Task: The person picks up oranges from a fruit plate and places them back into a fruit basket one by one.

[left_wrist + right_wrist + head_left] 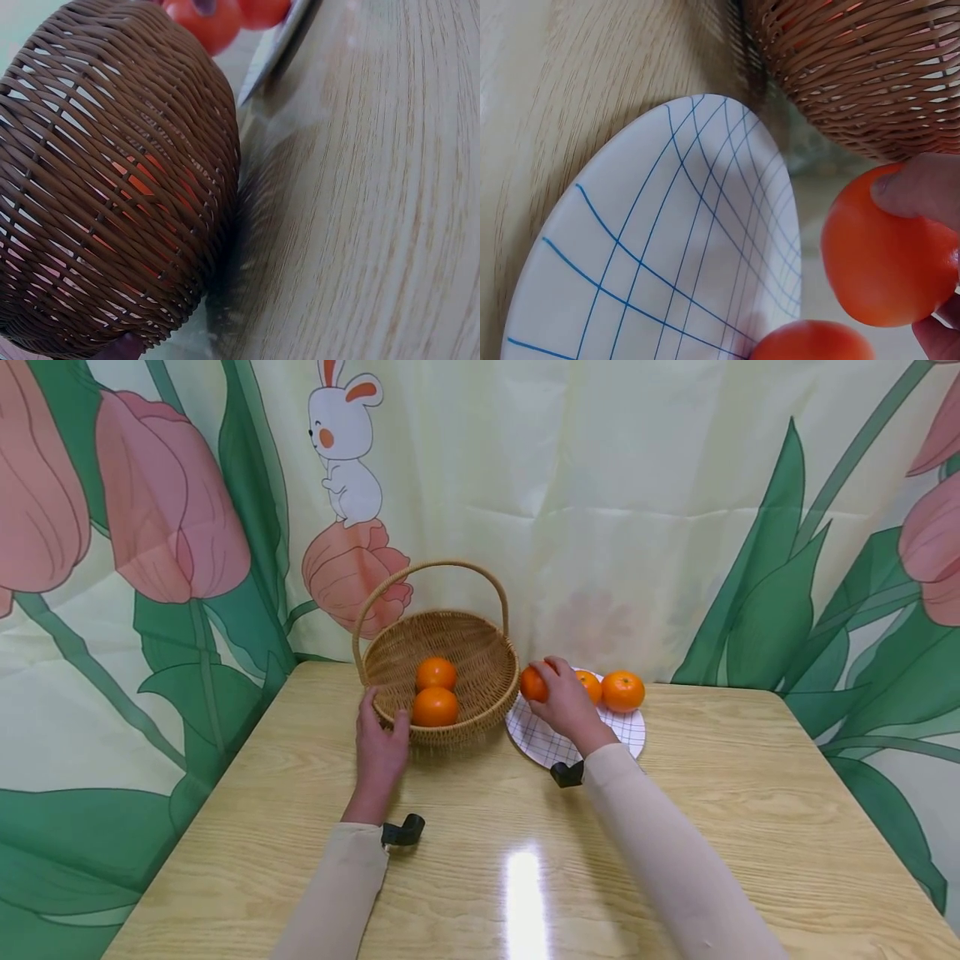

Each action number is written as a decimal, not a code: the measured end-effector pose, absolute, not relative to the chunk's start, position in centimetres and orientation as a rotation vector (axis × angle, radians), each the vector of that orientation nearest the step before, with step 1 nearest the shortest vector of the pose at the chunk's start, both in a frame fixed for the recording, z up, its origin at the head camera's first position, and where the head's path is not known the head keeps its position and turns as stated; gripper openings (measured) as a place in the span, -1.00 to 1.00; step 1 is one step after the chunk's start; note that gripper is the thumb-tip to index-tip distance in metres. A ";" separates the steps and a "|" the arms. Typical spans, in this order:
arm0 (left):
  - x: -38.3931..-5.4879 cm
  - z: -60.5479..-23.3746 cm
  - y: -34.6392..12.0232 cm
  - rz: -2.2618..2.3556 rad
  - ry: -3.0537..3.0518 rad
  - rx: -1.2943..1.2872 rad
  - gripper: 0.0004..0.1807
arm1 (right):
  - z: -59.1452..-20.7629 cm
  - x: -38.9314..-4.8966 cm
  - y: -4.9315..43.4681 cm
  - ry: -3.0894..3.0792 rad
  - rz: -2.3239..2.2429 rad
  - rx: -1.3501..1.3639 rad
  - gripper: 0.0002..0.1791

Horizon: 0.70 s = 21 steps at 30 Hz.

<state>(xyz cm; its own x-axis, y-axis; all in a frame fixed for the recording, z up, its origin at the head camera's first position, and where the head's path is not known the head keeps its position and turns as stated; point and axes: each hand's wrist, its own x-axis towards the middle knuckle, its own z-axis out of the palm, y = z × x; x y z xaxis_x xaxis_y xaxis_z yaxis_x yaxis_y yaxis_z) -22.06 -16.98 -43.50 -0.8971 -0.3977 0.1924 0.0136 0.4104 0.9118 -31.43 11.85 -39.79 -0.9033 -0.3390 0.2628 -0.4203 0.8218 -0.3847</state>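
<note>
A wicker basket (474, 652) with a tall arched handle stands at the back of the table, holding two oranges (435, 707). My left hand (381, 750) holds the basket's front left rim, fingers at the left side and thumb at the front. Between the thumb and fingers of my right hand (567, 706) is another orange (885, 255), raised just right of the basket and over the left part of a white plate (540, 739) with blue grid lines. Two more oranges (622, 692) sit at the plate's back right; one is partly hidden by the right hand.
Behind the wooden table (465, 827) hangs a curtain (600, 527) printed with tulips and a rabbit. The plate lies close to the basket's right side. A black wrist mount (403, 831) sticks out at the left wrist, another (567, 774) at the right.
</note>
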 end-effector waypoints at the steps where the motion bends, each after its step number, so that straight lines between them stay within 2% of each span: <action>1: -22.1 -43.5 -17.0 -1.484 -2.291 0.331 -0.26 | -39.7 -31.4 11.9 -2.820 0.666 0.590 -0.27; 21: -22.2 -43.7 -16.9 -1.487 -2.267 0.312 -0.27 | -38.1 -30.3 12.8 -2.711 0.764 0.531 -0.26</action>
